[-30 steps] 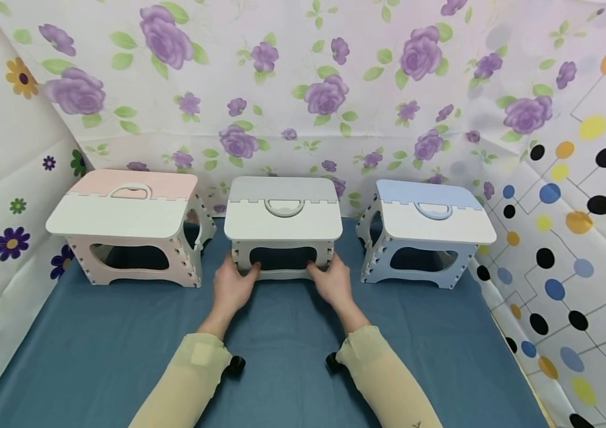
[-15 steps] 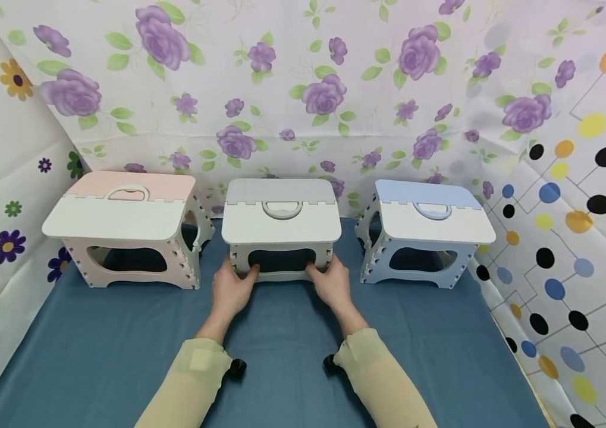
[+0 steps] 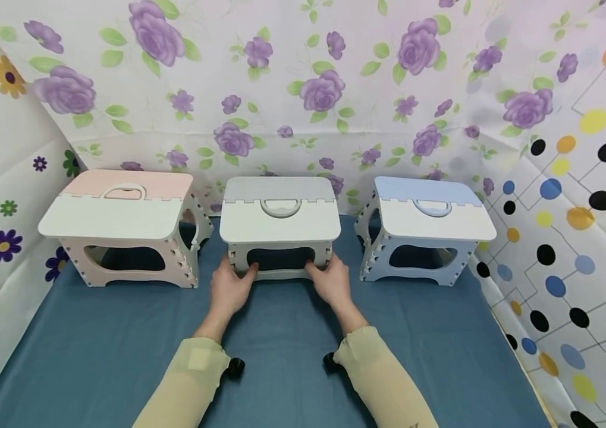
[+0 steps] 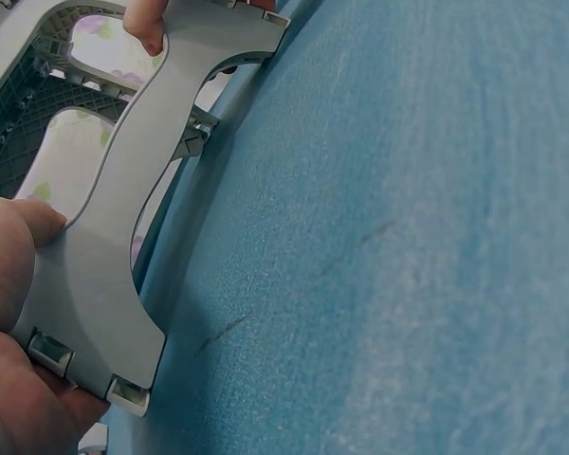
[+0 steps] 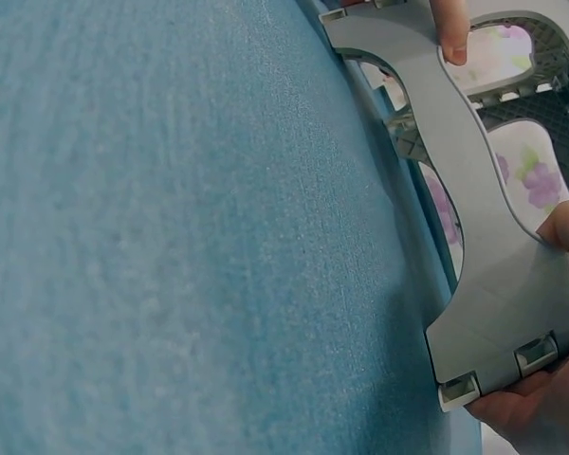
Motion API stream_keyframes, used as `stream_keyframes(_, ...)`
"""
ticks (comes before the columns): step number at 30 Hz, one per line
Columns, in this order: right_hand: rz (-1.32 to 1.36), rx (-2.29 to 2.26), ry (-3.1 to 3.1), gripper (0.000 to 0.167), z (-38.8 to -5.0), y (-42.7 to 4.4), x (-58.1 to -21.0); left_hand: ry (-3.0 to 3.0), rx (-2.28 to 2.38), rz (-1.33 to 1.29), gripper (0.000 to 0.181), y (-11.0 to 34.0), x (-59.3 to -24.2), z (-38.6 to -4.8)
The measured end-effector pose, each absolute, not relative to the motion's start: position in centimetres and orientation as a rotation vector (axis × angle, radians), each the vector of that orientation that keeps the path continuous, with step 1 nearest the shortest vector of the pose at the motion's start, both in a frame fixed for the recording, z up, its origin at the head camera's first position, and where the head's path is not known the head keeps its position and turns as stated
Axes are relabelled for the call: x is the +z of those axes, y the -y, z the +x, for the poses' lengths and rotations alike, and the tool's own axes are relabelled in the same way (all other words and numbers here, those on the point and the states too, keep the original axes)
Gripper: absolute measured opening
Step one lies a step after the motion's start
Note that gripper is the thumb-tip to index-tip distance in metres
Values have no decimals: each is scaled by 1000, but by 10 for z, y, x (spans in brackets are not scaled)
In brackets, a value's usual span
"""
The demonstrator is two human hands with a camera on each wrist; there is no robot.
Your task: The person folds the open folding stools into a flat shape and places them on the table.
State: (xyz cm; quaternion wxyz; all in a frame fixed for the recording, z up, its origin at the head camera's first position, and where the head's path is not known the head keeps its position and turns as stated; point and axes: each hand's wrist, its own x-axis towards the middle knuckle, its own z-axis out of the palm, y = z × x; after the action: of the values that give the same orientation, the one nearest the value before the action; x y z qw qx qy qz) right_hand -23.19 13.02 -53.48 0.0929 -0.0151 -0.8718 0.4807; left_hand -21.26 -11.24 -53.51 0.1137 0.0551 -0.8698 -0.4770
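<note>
stool between two stools, sheet behind

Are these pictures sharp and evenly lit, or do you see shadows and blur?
Head view: bright, fairly even light, soft shadows on the blue cloth; left wrist view: the cloth looks paler, darker beside the slanting gray stool, with soft, streaky texture toward the right; right wrist view: another shadow near the stool's lower end.

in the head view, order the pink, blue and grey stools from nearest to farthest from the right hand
1. Grey stool: middle of the row, gripped at its right front leg by the right hand.
2. Blue stool: to that hand's right, apart from it.
3. Pink stool: left end of the row.
</note>
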Motion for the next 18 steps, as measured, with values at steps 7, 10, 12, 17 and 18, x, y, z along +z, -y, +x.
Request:
stream_keyframes(7,-46,1410,2593,40,-234,-130,-533,2546,-1399,144,65,114,-536,-214)
stream_keyframes(10,-45,1399,2598,39,-234,-130,-535,2547,-1402,140,65,114,-536,-213)
stream_keyframes(12,-43,1393,2598,38,-234,-131,-536,2544,-1400,138,66,114,-537,-213)
stream_keyframes(17,-42,1404,2596,38,-235,-131,-536,2533,-1400,129,66,115,-537,-212)
stream_keyframes(18,-41,1405,2596,38,-235,-131,-536,2532,-1398,127,66,115,-537,-212)
